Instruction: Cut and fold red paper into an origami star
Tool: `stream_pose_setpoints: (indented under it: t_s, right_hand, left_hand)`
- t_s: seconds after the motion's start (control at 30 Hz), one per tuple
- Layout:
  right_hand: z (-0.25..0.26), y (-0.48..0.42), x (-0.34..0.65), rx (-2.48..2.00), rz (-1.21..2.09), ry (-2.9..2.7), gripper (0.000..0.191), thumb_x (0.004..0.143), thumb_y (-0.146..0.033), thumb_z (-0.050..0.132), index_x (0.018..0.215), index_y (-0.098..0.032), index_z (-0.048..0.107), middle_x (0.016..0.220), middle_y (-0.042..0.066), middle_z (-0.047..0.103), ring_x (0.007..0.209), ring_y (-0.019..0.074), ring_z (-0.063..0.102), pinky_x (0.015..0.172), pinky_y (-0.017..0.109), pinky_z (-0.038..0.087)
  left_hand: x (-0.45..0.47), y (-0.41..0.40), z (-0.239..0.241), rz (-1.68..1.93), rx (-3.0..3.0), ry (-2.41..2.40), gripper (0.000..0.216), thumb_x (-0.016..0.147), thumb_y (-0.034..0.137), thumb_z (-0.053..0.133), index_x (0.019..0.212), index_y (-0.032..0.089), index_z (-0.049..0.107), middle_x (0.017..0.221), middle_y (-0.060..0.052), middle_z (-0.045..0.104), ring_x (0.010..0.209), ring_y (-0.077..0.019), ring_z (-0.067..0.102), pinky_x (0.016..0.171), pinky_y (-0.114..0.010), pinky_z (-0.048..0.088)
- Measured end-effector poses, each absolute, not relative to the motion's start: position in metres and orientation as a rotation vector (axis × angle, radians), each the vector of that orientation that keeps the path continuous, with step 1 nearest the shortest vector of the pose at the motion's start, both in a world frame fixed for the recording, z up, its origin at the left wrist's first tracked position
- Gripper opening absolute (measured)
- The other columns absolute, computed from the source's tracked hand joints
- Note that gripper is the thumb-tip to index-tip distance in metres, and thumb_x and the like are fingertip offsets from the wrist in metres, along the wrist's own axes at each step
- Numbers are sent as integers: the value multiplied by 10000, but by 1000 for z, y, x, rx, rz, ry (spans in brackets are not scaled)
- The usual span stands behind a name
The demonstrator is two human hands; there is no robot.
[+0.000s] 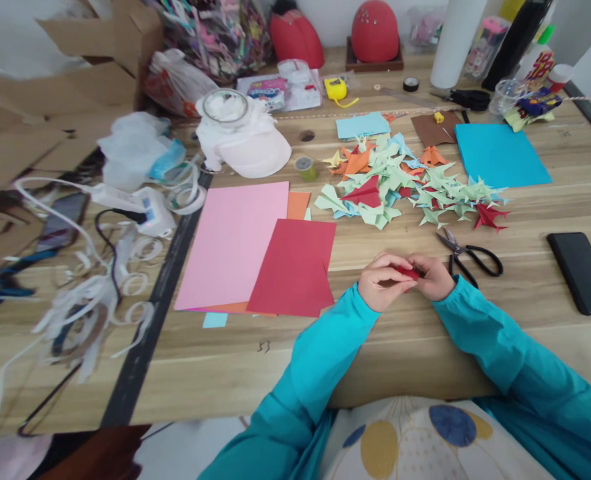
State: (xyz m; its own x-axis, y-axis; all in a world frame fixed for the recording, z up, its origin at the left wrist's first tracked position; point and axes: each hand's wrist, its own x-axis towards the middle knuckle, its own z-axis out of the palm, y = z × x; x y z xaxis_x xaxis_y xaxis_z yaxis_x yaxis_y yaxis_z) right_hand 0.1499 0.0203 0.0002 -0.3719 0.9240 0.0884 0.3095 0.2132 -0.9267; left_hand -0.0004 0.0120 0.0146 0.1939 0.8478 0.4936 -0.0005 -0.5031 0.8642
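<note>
Between my hands is a small folded piece of red paper point(408, 272), mostly covered by the fingers. My left hand point(383, 279) pinches it from the left, and my right hand point(431, 276) grips its right side. Black-handled scissors point(468, 255) lie half spread just beyond my right hand. Past both hands sits a heap of folded paper figures point(393, 175), mostly pale green, with some orange, blue and red. To the left, a red paper sheet point(295, 267) overlaps a stack topped by a pink paper sheet point(238, 243).
A black phone point(583, 272) rests at the right. Blue square paper point(503, 155) lies behind the heap. Tangled white strips and cords point(95, 293) cover the left side beside a cardboard box point(75, 87). A white cap point(255, 143), a yellow tape measure point(335, 89) and bottles stand farther back.
</note>
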Motion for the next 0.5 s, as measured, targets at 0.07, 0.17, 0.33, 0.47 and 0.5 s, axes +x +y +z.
stream_pose_setpoints:
  t_s: [0.07, 0.17, 0.33, 0.47, 0.5]
  right_hand:
    - [1, 20, 149, -1156, 1170, -1817, 123, 665, -250, 643, 709, -171, 561, 606, -10, 559, 561, 118, 497, 508, 239, 392]
    - [2, 20, 149, -1145, 1260, -1738, 158, 667, -289, 651, 712, -168, 559, 618, 1, 574, 569, 132, 534, 513, 253, 425]
    - [6, 20, 147, -1088, 1446, -1481, 235, 682, -376, 647, 739, -171, 546, 627, 16, 602, 557, 142, 580, 532, 277, 478]
    - [6, 20, 148, -1078, 1524, -1428, 277, 659, -409, 667, 737, -178, 536, 582, 8, 603, 515, 140, 582, 508, 273, 486]
    - [5, 20, 148, -1076, 1516, -1440, 279, 654, -410, 670, 732, -178, 535, 587, 6, 602, 523, 139, 583, 513, 272, 486]
  left_hand:
    - [-1, 12, 15, 1392, 1676, 826, 73, 616, 208, 714, 595, 157, 666, 764, -76, 643, 740, -156, 583, 702, -334, 494]
    - [-3, 12, 17, 1360, 1632, 823, 69, 671, 222, 671, 694, 159, 687, 809, -84, 637, 766, -158, 592, 718, -322, 497]
    - [-7, 12, 20, 1303, 1619, 791, 229, 769, 217, 560, 969, 152, 652, 974, -122, 607, 924, -185, 574, 825, -350, 473]
    - [-4, 12, 13, 1354, 1632, 806, 169, 713, 172, 621, 872, 163, 677, 932, -100, 610, 874, -172, 590, 774, -326, 504]
    - [-3, 12, 12, 1365, 1627, 803, 140, 718, 165, 615, 840, 166, 684, 913, -92, 613, 839, -158, 598, 748, -311, 513]
